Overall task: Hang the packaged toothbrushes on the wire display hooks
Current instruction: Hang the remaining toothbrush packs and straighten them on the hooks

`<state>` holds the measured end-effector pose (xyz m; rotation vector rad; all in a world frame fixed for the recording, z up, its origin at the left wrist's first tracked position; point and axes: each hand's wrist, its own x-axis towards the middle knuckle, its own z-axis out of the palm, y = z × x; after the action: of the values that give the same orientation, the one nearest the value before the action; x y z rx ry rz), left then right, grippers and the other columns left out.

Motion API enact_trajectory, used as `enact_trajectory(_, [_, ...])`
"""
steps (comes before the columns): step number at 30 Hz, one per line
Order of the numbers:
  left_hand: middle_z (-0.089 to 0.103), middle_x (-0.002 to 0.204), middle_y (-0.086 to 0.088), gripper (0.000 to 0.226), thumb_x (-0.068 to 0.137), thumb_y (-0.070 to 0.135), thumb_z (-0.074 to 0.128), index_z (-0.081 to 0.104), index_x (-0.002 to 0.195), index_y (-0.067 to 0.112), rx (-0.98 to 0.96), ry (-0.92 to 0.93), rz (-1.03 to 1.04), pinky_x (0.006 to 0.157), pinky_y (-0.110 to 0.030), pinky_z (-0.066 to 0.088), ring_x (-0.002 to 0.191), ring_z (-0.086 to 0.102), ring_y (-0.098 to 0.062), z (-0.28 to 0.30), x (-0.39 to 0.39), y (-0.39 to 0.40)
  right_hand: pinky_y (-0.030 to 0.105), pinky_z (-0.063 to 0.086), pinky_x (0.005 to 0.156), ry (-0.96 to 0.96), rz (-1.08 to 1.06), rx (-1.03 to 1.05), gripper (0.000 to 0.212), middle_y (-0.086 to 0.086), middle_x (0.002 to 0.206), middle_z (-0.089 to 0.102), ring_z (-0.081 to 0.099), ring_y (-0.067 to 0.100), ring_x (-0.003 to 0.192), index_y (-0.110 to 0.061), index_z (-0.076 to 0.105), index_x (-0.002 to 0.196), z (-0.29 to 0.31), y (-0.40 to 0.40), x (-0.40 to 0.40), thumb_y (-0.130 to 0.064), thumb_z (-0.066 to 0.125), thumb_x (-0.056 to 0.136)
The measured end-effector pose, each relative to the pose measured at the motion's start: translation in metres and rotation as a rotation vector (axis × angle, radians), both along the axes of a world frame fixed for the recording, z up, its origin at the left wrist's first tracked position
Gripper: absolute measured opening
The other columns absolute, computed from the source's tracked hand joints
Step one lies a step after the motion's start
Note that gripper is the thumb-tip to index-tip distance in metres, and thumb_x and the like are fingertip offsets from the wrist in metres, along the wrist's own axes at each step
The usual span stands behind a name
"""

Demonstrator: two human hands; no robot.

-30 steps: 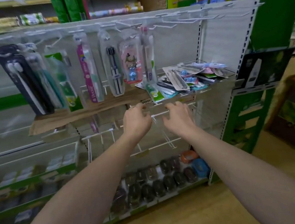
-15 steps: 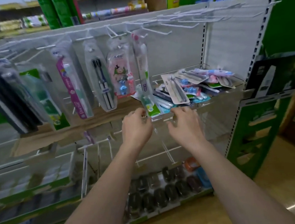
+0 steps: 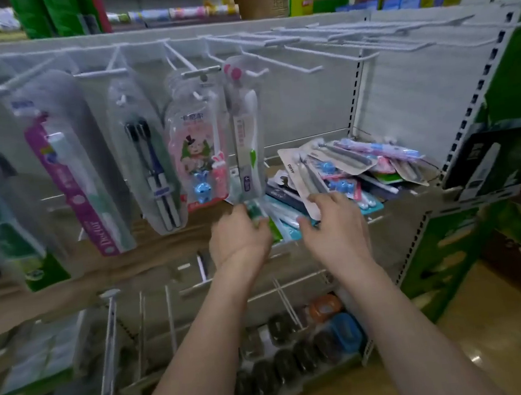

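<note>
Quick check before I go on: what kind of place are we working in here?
Most likely a shop aisle. White wire display hooks carry packaged toothbrushes such as the pink cartoon blister pack, a loose pile of toothbrush packs lies on the shelf, and more stocked shelving stands behind.

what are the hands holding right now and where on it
The left hand grips the bottom end of a green toothbrush pack. The right hand pinches the lower edge of a grey-white toothbrush pack on the pile.

Dark round items w/ orange & blue ones on low shelf beneath hands; green rolls far above.
</note>
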<state>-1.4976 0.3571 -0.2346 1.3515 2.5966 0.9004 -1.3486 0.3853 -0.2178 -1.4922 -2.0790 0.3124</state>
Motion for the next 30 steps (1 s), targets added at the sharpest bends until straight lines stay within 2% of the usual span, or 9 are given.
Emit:
enact_trajectory(5, [0.065, 0.121, -0.013, 0.055, 0.09, 0.063, 0.056, 0.06, 0.118, 0.016, -0.099, 0.063, 0.058, 0.092, -0.044, 0.048, 0.118, 0.054, -0.037, -0.003, 0.004, 0.016, 0.044, 0.042, 0.103, -0.023, -0.026, -0.014, 0.051, 0.009, 0.134, 0.055, 0.047, 0.03, 0.123, -0.019, 0.054, 0.14, -0.002, 0.023, 0.0, -0.042, 0.059, 0.095])
enact_trajectory(10, [0.068, 0.113, -0.01, 0.066, 0.081, 0.075, 0.056, 0.065, 0.112, 0.017, -0.157, 0.05, 0.084, 0.091, -0.046, 0.053, 0.108, 0.061, -0.035, -0.004, 0.003, 0.031, 0.045, 0.039, 0.101, -0.055, -0.064, 0.032, 0.052, 0.009, 0.133, 0.055, 0.043, 0.031, 0.123, -0.02, 0.055, 0.137, 0.005, 0.048, 0.001, -0.05, 0.056, 0.095])
enact_trajectory(14, [0.069, 0.1, -0.005, 0.056, 0.08, 0.071, 0.061, 0.07, 0.1, 0.019, -0.133, 0.009, 0.128, 0.087, -0.042, 0.055, 0.095, 0.065, -0.029, -0.001, 0.009, 0.033, 0.048, 0.04, 0.102, -0.155, -0.055, -0.079, 0.061, 0.013, 0.135, 0.05, 0.043, 0.033, 0.127, -0.02, 0.05, 0.136, 0.007, 0.068, -0.001, -0.059, 0.057, 0.091])
enact_trajectory(17, [0.067, 0.092, -0.004, 0.05, 0.083, 0.064, 0.067, 0.071, 0.097, 0.017, -0.1, -0.035, 0.151, 0.076, -0.033, 0.051, 0.087, 0.063, -0.028, 0.001, 0.014, 0.032, 0.048, 0.042, 0.103, -0.213, -0.03, -0.121, 0.068, 0.018, 0.135, 0.049, 0.043, 0.036, 0.127, -0.017, 0.048, 0.135, 0.005, 0.075, -0.001, -0.062, 0.063, 0.086])
enact_trajectory(21, [0.071, 0.098, -0.009, 0.044, 0.081, 0.051, 0.075, 0.074, 0.1, 0.012, -0.066, -0.115, 0.186, 0.069, -0.03, 0.045, 0.092, 0.067, -0.031, 0.006, 0.019, 0.033, 0.049, 0.041, 0.102, -0.169, -0.012, -0.148, 0.073, 0.018, 0.137, 0.047, 0.041, 0.036, 0.128, -0.016, 0.046, 0.136, 0.003, 0.077, 0.002, -0.057, 0.072, 0.082])
enact_trajectory(25, [0.07, 0.097, -0.007, 0.036, 0.081, 0.04, 0.08, 0.073, 0.099, 0.01, -0.048, -0.134, 0.241, 0.071, -0.03, 0.046, 0.089, 0.067, -0.029, 0.015, 0.025, 0.031, 0.045, 0.036, 0.107, -0.099, 0.027, -0.197, 0.081, 0.02, 0.141, 0.04, 0.035, 0.038, 0.132, -0.011, 0.043, 0.139, 0.006, 0.079, 0.008, -0.052, 0.077, 0.078])
enact_trajectory(28, [0.071, 0.104, -0.012, 0.034, 0.082, 0.033, 0.079, 0.072, 0.104, 0.008, -0.035, -0.149, 0.281, 0.079, -0.033, 0.051, 0.097, 0.067, -0.032, 0.02, 0.031, 0.03, 0.043, 0.037, 0.104, -0.07, 0.049, -0.215, 0.081, 0.019, 0.138, 0.039, 0.036, 0.037, 0.13, -0.008, 0.047, 0.137, 0.005, 0.08, 0.011, -0.051, 0.079, 0.075])
enact_trajectory(30, [0.072, 0.106, -0.013, 0.033, 0.081, 0.03, 0.079, 0.071, 0.104, 0.008, -0.007, -0.201, 0.302, 0.083, -0.033, 0.057, 0.098, 0.069, -0.032, 0.02, 0.033, 0.031, 0.041, 0.04, 0.098, -0.038, 0.063, -0.23, 0.078, 0.018, 0.135, 0.039, 0.04, 0.033, 0.122, -0.007, 0.05, 0.134, 0.004, 0.08, 0.014, -0.05, 0.08, 0.075])
